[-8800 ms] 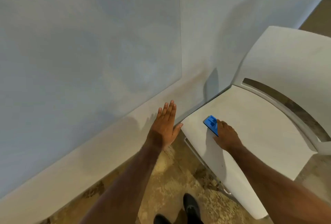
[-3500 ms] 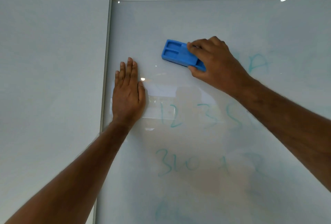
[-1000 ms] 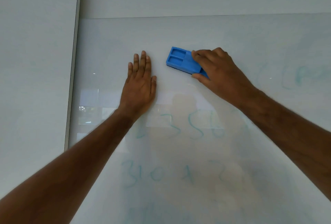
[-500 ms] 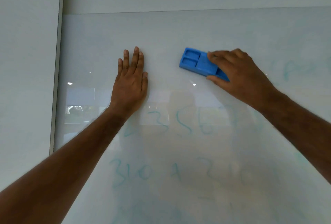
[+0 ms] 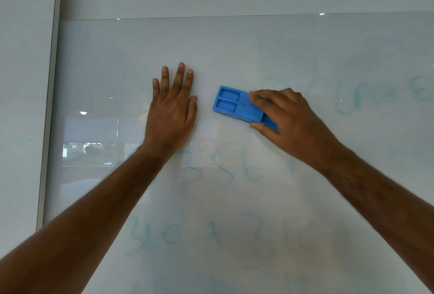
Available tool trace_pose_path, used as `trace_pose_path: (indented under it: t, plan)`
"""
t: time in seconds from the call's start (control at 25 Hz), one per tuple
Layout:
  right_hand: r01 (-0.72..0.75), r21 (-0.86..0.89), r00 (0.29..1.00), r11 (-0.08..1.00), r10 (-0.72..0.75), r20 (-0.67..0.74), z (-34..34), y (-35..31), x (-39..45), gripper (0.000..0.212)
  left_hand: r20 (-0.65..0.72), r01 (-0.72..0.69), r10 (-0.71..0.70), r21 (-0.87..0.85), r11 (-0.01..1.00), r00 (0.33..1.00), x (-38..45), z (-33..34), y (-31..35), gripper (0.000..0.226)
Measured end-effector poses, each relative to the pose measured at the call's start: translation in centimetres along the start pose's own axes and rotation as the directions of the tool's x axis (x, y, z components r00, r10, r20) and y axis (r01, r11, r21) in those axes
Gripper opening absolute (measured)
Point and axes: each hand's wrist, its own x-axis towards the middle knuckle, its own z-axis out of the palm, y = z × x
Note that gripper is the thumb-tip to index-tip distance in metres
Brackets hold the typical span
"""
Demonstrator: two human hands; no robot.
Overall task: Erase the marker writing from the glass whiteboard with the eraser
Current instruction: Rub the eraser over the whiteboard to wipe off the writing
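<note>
We press our left hand [image 5: 172, 110] flat on the glass whiteboard [image 5: 234, 59], fingers straight and pointing up. Just to the right of that hand lies the blue eraser [image 5: 237, 104], flat against the glass, its two moulded recesses facing us. Our right hand [image 5: 291, 120] grips the eraser's far end, fingers over the top edge and thumb beneath. Faint teal marker writing [image 5: 225, 171] remains below both hands, with more to the eraser's right.

Faint teal marker digits on the glass whiteboard [image 5: 258, 54], "356" mid-board, "310" lower left, other writing too smeared to read
</note>
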Motion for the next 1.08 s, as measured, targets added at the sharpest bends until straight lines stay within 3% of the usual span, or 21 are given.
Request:
trace_pose_path:
  t: [0.16,0.32,0.48,0.76,1.08]
  plan:
    - [-0.109,-0.029,0.993,0.994,0.108,-0.042,-1.2,3.6,-0.3,0.057,0.003,-0.005,0.005,-0.014,1.0,1.0,0.3,0.1,1.1,0.065]
    - [-0.231,0.071,0.97,0.97,0.236,-0.064,-1.4,5.2,3.3,0.058,0.01,-0.041,0.041,0.002,0.999,0.999,1.4,0.7,3.4,0.064]
    - [-0.199,0.08,0.979,0.977,0.202,-0.039,-0.8,3.5,3.7,0.059,0.01,-0.045,0.045,0.012,0.999,0.999,2.0,1.4,5.1,0.064]
    - [-0.095,-0.024,0.994,0.995,0.093,-0.058,-1.9,4.6,-3.7,0.053,0.006,-0.06,0.06,0.017,0.998,0.998,1.1,2.0,5.8,0.069]
    - [-0.31,0.041,0.946,0.95,0.312,-0.083,-3.0,8.7,-0.1,0.056,0.071,-0.052,0.049,0.037,0.998,0.996,2.1,2.5,8.2,0.079]
